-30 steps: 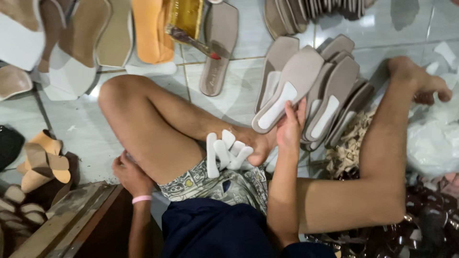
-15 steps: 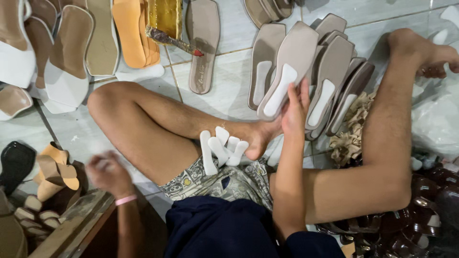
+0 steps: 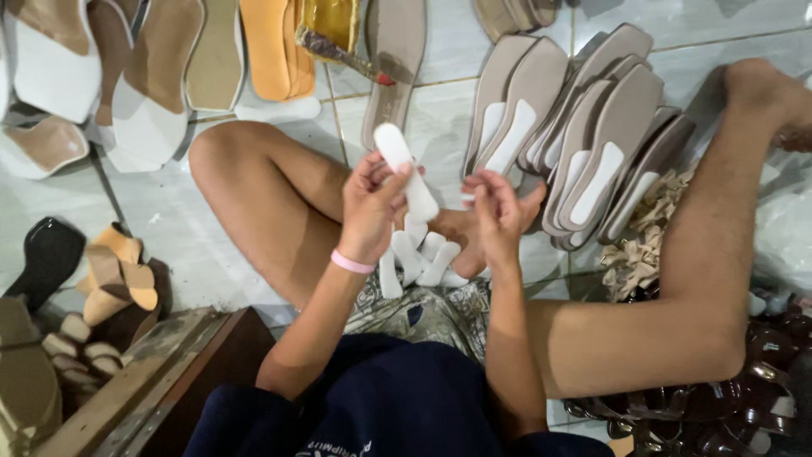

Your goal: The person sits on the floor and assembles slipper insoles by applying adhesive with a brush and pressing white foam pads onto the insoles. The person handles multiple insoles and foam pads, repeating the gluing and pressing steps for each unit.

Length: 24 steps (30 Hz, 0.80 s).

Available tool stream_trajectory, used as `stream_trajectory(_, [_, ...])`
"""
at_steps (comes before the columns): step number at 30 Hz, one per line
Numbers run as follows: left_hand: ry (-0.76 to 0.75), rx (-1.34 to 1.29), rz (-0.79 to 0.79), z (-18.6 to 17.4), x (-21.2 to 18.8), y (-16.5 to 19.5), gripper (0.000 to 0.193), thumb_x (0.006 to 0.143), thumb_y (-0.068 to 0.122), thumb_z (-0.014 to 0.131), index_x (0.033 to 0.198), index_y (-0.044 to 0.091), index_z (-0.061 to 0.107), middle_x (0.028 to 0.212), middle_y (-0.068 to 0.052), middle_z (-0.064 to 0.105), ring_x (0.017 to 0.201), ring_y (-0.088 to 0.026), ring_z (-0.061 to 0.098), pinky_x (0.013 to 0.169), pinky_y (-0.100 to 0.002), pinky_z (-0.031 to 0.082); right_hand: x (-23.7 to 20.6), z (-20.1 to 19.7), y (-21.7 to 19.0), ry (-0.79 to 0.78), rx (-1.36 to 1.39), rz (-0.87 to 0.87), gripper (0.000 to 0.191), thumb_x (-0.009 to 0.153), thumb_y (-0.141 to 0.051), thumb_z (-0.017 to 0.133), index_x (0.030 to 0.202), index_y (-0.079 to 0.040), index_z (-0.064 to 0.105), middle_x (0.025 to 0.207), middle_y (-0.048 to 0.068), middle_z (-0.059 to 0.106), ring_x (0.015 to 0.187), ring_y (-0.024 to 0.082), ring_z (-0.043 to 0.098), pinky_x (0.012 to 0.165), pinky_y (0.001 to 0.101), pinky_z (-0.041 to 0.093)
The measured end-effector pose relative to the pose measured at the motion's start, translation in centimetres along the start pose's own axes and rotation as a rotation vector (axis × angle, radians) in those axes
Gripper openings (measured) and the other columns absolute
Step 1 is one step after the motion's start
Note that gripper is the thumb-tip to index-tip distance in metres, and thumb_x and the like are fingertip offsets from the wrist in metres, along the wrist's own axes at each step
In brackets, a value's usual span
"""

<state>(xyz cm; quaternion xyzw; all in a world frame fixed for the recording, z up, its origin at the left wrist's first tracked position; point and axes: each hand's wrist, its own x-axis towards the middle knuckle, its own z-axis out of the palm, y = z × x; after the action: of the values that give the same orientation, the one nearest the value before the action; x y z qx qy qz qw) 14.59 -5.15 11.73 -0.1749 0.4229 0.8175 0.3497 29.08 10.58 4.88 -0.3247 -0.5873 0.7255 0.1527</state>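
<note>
A fanned stack of insoles already bears white pads, several loose pads remain on the lap, and the left hand pinches one pad while the right hand hovers beside it, fingers loosely curled.

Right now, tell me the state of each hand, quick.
Left hand: closed on a white, oblong, rounded insole pad.
Right hand: fingers curled, beside the pad's lower end; contact cannot be told.
</note>
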Motion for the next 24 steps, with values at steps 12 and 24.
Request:
stream_trajectory(12, [-0.294,0.504,0.339,-1.6,0.1,-2.0,0.022,0.086,-0.006,0.074,0.105,0.005,0.072,0.128,-0.012,0.067,0.115,-0.019,0.068,0.089,-0.029,0.059,-1.1,-0.3,1.1,-0.177,0.209,0.4,0.047,0.109,-0.037,0.052,0.139,0.0,0.057,0.094,0.001,0.065,0.071,0.009,0.06,0.056,0.0247,0.051])
stream_trajectory(24, [-0.844,1.262,0.713,-3.3,2.9,-0.7,0.033,0.064,0.006,0.09,0.093,0.017,0.078,0.135,-0.007,0.056,0.132,-0.039,0.049,0.107,-0.043,0.048,-2.1,-1.6,3.0,-0.152,0.181,0.371,0.041,0.101,-0.012,0.068,0.139,-0.002,0.055,0.114,0.003,0.068,0.099,0.01,0.065,0.084,0.025,0.054])
